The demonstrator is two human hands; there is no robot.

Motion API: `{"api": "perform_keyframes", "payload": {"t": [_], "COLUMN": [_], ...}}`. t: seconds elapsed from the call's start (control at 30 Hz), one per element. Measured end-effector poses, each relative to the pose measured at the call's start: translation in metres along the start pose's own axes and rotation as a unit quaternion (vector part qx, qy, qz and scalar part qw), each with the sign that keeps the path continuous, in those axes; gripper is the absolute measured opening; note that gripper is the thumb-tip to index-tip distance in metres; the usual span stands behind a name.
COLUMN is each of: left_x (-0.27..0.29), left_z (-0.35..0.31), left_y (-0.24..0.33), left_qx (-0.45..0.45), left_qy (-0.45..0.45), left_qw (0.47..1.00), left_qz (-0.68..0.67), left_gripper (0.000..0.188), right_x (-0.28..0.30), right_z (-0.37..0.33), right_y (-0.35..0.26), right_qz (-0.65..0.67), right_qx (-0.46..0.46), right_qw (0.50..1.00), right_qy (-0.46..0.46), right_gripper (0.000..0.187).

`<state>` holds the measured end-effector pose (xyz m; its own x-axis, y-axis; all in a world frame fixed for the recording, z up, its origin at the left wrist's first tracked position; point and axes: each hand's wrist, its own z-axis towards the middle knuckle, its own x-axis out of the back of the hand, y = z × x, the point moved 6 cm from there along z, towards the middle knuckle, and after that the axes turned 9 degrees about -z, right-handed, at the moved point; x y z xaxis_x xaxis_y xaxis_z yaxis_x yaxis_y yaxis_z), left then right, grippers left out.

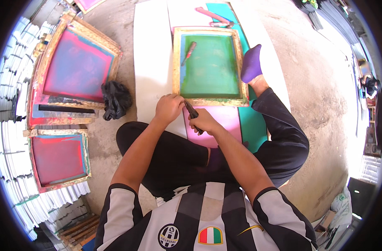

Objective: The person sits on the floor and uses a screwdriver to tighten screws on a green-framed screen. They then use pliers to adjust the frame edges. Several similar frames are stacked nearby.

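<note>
A wooden-framed printing screen (212,101) with green mesh lies flat in front of me. Its near left corner is under my left hand (169,108), whose fingers are bent and closed over the edge. In my right hand (205,121) is a pair of dark pliers (191,109), its jaws pointing at the near rail beside my left fingertips. Whether the jaws bite on anything is too small to tell. On the mesh, toward the far left, rests a screwdriver (189,52) with a red and dark handle.
White, pink and teal boards (153,54) lie under the screen. My purple-socked foot (252,65) touches its right rail. Beyond sits another tool (221,24). To the left are a black plastic bag (116,100), more framed screens (59,159) and stacked white sheets (9,154).
</note>
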<state>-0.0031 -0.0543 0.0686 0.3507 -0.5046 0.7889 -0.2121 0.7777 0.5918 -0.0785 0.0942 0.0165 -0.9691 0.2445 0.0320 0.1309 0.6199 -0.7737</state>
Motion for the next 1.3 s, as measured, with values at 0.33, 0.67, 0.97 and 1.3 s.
{"api": "perform_keyframes", "payload": {"t": [0.33, 0.67, 0.97, 1.3], "left_x": [0.034, 0.020, 0.016, -0.015], "left_z": [-0.015, -0.033, -0.033, 0.038], "left_y": [-0.079, -0.156, -0.160, -0.010], "left_qx": [0.113, 0.429, 0.412, 0.008], "left_qy": [-0.042, -0.080, -0.056, 0.098], "left_qw": [0.992, 0.899, 0.905, 0.995], "left_qz": [0.040, 0.024, 0.090, 0.024], "left_gripper": [0.018, 0.027, 0.031, 0.023], "right_x": [-0.055, -0.032, 0.054, 0.160], "right_z": [0.041, 0.021, -0.038, -0.090], "right_y": [-0.030, 0.001, 0.048, 0.094], "right_qz": [-0.006, 0.011, 0.005, -0.176], "right_qx": [-0.058, -0.086, -0.092, -0.166], "right_qw": [0.995, 0.993, 0.995, 0.930], "right_qy": [-0.085, -0.075, 0.041, 0.275], "right_gripper": [0.032, 0.036, 0.040, 0.048]}}
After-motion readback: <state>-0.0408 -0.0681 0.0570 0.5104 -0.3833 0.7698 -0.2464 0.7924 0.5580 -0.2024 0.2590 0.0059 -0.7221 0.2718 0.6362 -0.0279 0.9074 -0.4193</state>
